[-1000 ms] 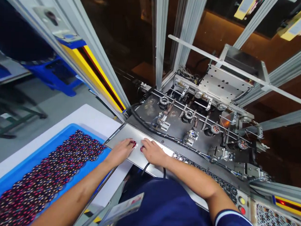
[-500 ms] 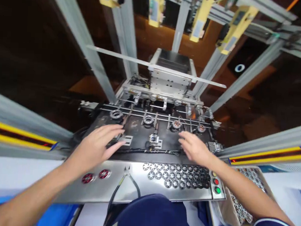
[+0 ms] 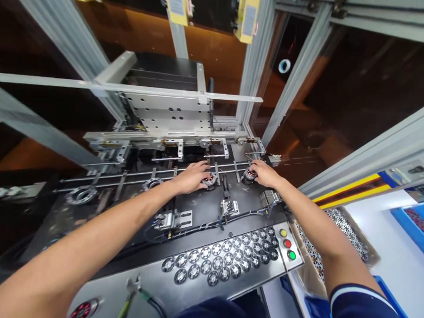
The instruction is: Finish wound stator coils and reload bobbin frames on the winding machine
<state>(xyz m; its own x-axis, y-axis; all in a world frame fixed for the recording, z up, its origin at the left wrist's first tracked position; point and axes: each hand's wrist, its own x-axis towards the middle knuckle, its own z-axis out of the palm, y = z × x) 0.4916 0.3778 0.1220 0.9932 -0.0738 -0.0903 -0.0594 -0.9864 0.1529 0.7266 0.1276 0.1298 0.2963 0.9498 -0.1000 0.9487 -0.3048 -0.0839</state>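
Note:
My left hand (image 3: 192, 178) has its thumb and fingers closed round a copper-wound motor stator (image 3: 209, 179) that sits in a round holder on the black machine bed (image 3: 196, 205). Further right, my right hand (image 3: 263, 174) grips another copper-wound stator (image 3: 251, 173) at the rightmost holder, partly covered by the fingers. Left of my hands are a ring-shaped holder (image 3: 81, 196) and a second one (image 3: 152, 184), the latter partly behind my left forearm. Several round slotted metal parts (image 3: 216, 248) stand in rows on the steel front ledge.
Yellow, red and green buttons (image 3: 287, 243) sit at the ledge's right end. Wire cutters (image 3: 133, 288) and a red-wound part (image 3: 82, 310) lie at lower left. A box of parts (image 3: 348, 233) stands right. Clamp arms (image 3: 212, 147) and a metal bar (image 3: 231, 97) span behind the holders.
Both hands, earlier open above the bed, have reached forward to the two right-hand holders and closed on the stators. The view has swung right and closer.

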